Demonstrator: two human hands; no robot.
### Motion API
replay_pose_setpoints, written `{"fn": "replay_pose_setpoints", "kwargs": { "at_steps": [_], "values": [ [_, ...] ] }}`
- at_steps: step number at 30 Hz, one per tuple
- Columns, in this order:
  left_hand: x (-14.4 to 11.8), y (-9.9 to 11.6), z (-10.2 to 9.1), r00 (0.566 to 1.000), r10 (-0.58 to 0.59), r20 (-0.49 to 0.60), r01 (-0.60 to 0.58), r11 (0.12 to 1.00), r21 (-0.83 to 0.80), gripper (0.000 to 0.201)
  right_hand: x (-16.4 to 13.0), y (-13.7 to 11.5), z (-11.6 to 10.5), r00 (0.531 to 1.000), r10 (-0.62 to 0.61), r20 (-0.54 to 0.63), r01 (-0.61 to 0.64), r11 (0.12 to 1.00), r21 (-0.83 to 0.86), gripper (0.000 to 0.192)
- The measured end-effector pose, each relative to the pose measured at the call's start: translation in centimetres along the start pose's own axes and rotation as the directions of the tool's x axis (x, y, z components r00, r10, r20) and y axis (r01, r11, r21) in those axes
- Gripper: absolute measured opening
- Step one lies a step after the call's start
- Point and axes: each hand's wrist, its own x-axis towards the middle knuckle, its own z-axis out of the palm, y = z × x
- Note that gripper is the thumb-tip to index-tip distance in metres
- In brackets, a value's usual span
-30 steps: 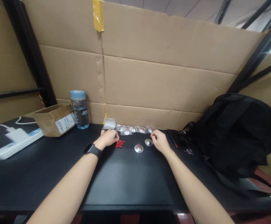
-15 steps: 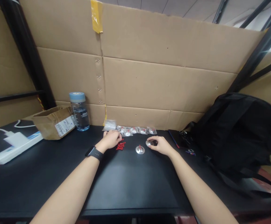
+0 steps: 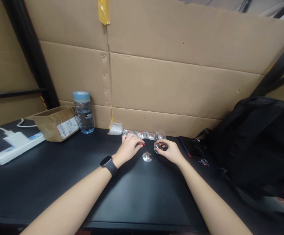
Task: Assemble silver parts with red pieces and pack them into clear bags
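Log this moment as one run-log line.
left hand: pinching red cord | right hand: holding small metal disc | second metal disc: lying on black table between hands | bagged discs: along cardboard wall

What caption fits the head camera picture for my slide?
Two bare hands at a black table: right hand pinches a small silver disc, left hand holds something red beside another disc.

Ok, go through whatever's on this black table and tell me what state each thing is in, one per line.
Left hand: fingers curled over a small red piece, on the table.
Right hand: pinching a small silver metal disc.
Second silver disc with red tip: lying free between the hands.
Clear blue-capped water bottle: upright, capped.
Brown cardboard box: open-topped.
Black backpack: slumped against the wall.
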Motion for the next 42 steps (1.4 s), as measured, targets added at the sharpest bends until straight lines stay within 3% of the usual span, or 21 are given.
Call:
{"fn": "replay_pose_setpoints", "kwargs": {
  "at_steps": [11, 20, 26, 34, 42],
  "values": [
    [-0.3, 2.9, -0.2, 0.992, -0.119, -0.050, 0.109, 0.980, -0.165, 0.013, -0.8, -4.0, 0.5, 0.991, -0.100, -0.088, 0.108, 0.990, 0.090, 0.027],
    [-0.4, 3.7, 0.3, 0.995, -0.028, -0.094, -0.026, 0.848, -0.529, 0.011, -1.8, -7.9, 1.4, 0.962, -0.218, -0.163, 0.246, 0.952, 0.182, 0.026],
    [-0.2, 4.0, 0.4, 0.993, -0.055, -0.108, -0.029, 0.762, -0.647, 0.011, -1.9, -8.0, 1.2, 0.963, -0.206, -0.171, 0.237, 0.954, 0.182, 0.027],
    [-0.4, 4.1, 0.3, 0.989, -0.055, -0.139, -0.048, 0.765, -0.642, 0.007, -1.9, -7.4, 1.6, 0.975, -0.118, -0.189, 0.161, 0.959, 0.232, 0.025],
    [-0.8, 4.2, 0.1, 0.987, 0.008, -0.160, -0.080, 0.890, -0.448, 0.010, -1.9, -7.6, 1.9, 0.974, -0.129, -0.184, 0.172, 0.954, 0.245, 0.023]
  ]
}}
